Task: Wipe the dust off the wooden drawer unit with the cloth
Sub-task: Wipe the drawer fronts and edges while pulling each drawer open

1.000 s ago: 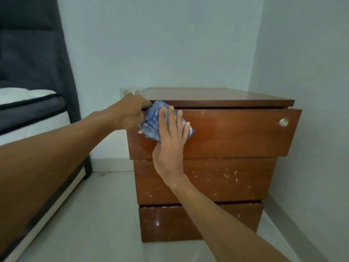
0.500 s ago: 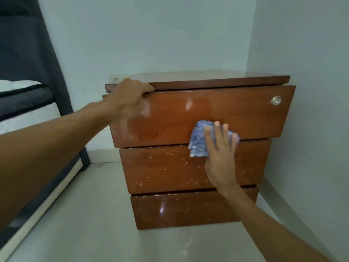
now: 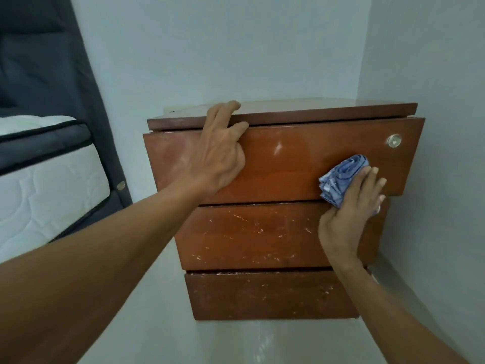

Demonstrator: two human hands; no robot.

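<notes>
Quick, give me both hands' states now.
Left hand: curled, gripping top edge of the drawer unit.
Right hand: open, flat, pressing the cloth to it.

Corner of room. Back wall (image 3: pixel 210 48) pale blue-grey, plain. Right wall (image 3: pixel 433 61) same colour, meeting it in vertical corner line. Skirting (image 3: pixel 399 282) along foot of right wall. Floor (image 3: pixel 162 324) pale, glossy, faint sheen near bottom edge. Bed at left: white quilted mattress (image 3: pixel 47 195) with dark piping, dark grey padded layer (image 3: pixel 44 143) on top, white cover (image 3: pixel 34 124) above that. Tall dark upholstered headboard (image 3: pixel 39 61) against back wall, round metal stud (image 3: pixel 121 185) low on its edge. Light even, soft.
</notes>
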